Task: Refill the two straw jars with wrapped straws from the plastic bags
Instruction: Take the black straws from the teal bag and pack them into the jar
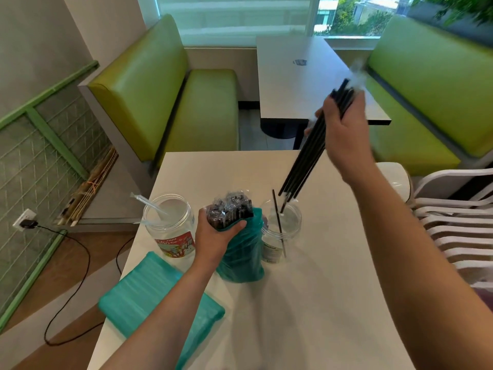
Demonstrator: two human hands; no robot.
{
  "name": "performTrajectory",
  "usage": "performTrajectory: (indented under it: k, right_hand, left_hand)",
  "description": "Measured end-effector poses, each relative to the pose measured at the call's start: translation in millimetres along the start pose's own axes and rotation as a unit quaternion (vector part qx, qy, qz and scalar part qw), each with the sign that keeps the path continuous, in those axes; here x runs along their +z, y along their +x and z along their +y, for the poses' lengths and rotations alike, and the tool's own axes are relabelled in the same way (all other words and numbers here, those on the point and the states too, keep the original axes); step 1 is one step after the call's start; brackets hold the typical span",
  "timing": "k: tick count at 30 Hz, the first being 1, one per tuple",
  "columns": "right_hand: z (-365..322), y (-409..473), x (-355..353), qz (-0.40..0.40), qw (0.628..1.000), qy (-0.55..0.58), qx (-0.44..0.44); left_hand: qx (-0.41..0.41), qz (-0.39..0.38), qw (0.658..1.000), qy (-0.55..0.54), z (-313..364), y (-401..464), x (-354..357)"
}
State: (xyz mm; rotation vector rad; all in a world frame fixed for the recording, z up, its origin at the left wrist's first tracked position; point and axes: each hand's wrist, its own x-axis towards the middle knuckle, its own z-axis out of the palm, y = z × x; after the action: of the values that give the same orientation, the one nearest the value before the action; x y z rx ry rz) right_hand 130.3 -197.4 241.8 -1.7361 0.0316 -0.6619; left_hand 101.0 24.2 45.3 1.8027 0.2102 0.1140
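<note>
My right hand (344, 121) is raised above the far right of the surface (306, 303), fingers curled tight round a bundle of black straws (306, 158). Their clear wrappers are a blur above my fist, and the thin, stiff rods slant down to the left, with the lower tips just above or at the mouth of the right jar (280, 228); I cannot tell if they touch its rim. That jar is clear plastic, round and wide-mouthed, with a pale label low on its side and a couple of black straws leaning inside.

My left hand (216, 231) grips the neck of a teal plastic bag (240, 260) standing upright between the two jars, thumb and fingers wrapped round it. The bag is thin, glossy and creased, and its open top shows a dense cluster of dark wrapped straw ends (229, 209).

The left jar (170, 225) is also clear and round, with a red printed label, and holds a translucent wrapped straw (149, 205) sticking out to the left. A second teal bag (160, 297), flat and brick-shaped, lies on the near left of the smooth white surface, partly under my left forearm.
</note>
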Motion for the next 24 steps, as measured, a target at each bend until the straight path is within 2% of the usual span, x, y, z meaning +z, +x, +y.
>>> performTrajectory:
  k: [5,10,15,19,20,24]
  right_hand:
    - [59,-33,27,-0.081,0.991,-0.065,0.084]
    - [108,-63,48,-0.157,0.966,-0.133,0.159]
    - [142,-77,56,-0.179,0.943,-0.182,0.213]
    - [158,-84,51,-0.206,0.893,-0.371,0.148]
    - [158,-84,51,-0.192,0.893,-0.385,0.134]
    - [147,-81,53,-0.134,0.930,-0.311,0.142]
  left_hand:
    - [0.004,0.009,1.000,0.001,1,0,1]
    - [0.004,0.014,1.000,0.002,0,1,2]
    - [-0.001,0.011,1.000,-0.006,3,1,2]
    - [-0.006,0.006,1.000,-0.014,4,1,0]
    - [-0.006,0.004,1.000,-0.015,4,1,0]
    - [-0.009,0.002,1.000,-0.014,2,2,-1]
